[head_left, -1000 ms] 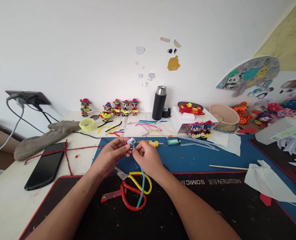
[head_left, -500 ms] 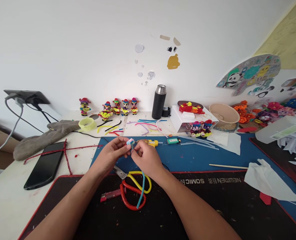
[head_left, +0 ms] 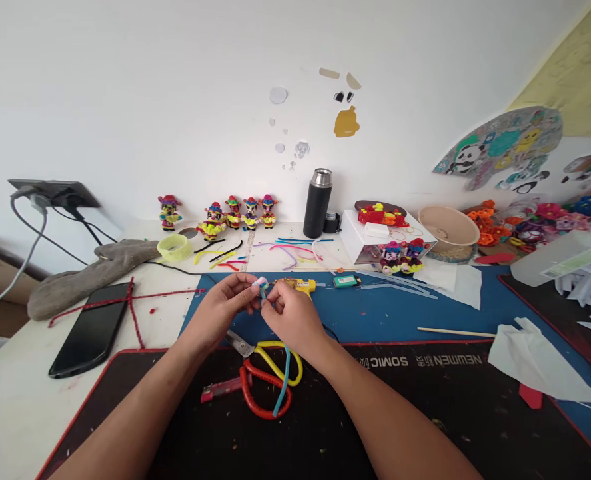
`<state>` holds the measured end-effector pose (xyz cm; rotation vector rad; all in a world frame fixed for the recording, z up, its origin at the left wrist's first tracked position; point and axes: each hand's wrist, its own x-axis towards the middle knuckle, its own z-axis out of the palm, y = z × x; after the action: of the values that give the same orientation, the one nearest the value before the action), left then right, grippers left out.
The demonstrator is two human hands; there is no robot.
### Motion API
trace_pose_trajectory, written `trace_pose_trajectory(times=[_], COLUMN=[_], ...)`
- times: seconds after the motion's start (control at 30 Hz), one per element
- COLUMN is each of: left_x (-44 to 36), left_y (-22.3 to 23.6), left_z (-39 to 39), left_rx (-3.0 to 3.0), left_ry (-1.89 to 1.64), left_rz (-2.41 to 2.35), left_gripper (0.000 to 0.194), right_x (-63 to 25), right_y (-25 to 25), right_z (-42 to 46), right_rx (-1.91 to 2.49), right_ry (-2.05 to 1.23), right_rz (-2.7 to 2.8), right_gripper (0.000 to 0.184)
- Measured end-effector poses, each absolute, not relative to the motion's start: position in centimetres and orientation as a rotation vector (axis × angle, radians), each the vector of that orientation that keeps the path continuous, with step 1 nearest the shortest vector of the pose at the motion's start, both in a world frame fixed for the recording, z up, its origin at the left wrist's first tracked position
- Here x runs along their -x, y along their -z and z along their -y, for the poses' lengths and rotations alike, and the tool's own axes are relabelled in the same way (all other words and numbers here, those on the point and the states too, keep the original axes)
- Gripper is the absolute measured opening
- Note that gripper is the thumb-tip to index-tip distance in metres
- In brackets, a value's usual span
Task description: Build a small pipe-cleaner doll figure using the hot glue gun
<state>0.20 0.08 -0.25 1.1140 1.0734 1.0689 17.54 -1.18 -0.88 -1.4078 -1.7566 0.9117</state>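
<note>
In the middle of the view, my left hand (head_left: 225,303) pinches a small fuzzy pink, white and blue piece (head_left: 261,283) between thumb and fingers. My right hand (head_left: 295,317) is closed against it, thumb and forefinger pressed on a thin light-blue part just below. A light-blue pipe cleaner (head_left: 282,383) shows below my right hand, over the scissors; its upper end is hidden, so I cannot tell whether it joins the held piece. The scissors (head_left: 271,393), with one red and one yellow handle, lie open beneath my wrists. Behind my right hand is a yellow glue gun (head_left: 302,286).
A red cutter (head_left: 220,389) lies left of the scissors on the black mat (head_left: 200,447). A phone (head_left: 90,333) is at left under red pipe cleaners. Several fuzzy dolls (head_left: 212,222), a black flask (head_left: 318,203) and a white box (head_left: 355,237) line the back.
Both hands stay in nearly the same place. The fuzzy piece has turned very slightly between the fingers; the camera view has shifted a little.
</note>
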Motion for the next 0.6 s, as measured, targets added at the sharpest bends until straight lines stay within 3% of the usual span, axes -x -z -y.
trace_pose_trajectory(times=[0.6], left_x=[-0.16], left_y=[0.33], left_z=[-0.35], left_rx=[-1.065], left_ry=[-1.151], left_rz=[-1.108], left_gripper=[0.036], right_x=[-17.63], right_y=[1.26], right_z=[1.07], right_rx=[1.320], right_ry=[-0.933], right_rz=[1.770], right_gripper=[0.010])
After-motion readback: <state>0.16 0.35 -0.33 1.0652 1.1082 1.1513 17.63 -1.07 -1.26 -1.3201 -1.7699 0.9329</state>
